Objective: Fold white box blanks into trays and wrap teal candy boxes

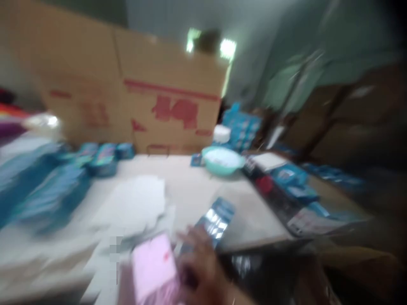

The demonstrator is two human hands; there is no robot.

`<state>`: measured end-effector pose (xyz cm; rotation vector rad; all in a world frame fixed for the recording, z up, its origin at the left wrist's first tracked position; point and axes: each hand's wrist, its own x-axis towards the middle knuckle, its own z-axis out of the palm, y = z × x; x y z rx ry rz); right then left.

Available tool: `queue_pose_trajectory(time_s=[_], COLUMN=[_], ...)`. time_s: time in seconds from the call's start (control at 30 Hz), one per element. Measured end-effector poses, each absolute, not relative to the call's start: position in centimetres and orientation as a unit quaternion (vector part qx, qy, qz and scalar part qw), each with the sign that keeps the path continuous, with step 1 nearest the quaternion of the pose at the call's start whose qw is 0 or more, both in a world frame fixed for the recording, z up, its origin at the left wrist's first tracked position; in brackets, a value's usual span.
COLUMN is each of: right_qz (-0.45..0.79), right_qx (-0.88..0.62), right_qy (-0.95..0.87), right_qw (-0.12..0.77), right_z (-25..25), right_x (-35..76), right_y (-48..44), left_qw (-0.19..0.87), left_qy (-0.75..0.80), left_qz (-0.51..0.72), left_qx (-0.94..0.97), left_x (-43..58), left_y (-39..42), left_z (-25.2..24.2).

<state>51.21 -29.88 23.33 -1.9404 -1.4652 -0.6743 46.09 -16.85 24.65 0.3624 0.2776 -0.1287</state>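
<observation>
Motion blur softens the whole head view. My right hand (203,258) reaches in from the bottom edge, fingers apart and slightly bent, with a dark gap between thumb and palm. Nothing can be made out in its grasp. Just beyond the fingertips lies a flat blue packet (218,218) with shiny silver patches; whether the fingers touch it is unclear. Left of the hand, close to it, is a pale pink block-like thing (154,264) with a small red spot and a ruffled lower end. My left hand cannot be made out.
White sheets (136,201) lie on the pale table (187,182). Blue packs (54,195) line the left side. A turquoise basin (222,163) with white contents stands at the back, near a large cardboard box (171,63). More blue packets (291,178) lie at the right.
</observation>
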Motion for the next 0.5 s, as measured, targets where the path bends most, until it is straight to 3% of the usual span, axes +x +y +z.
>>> queue_pose_trajectory(time_s=[0.1, 0.17, 0.5], right_qz=[-0.223, -0.203, -0.173], right_qx=[-0.721, -0.711, -0.712], right_qy=[-0.539, -0.548, -0.571], right_qw=[0.373, 0.390, 0.370], right_z=[22.1, 21.7, 20.8], right_x=[49.8, 49.2, 47.6], right_y=[-30.6, -30.8, -31.9], left_qw=[0.960, 0.963, 0.975], left_qy=[0.228, 0.206, 0.132], left_qz=[0.003, 0.028, 0.014], left_qx=[0.160, 0.171, 0.180], left_x=[41.9, 40.6, 40.8], left_y=[-16.8, -16.7, -16.5], left_z=[22.0, 21.0, 20.5])
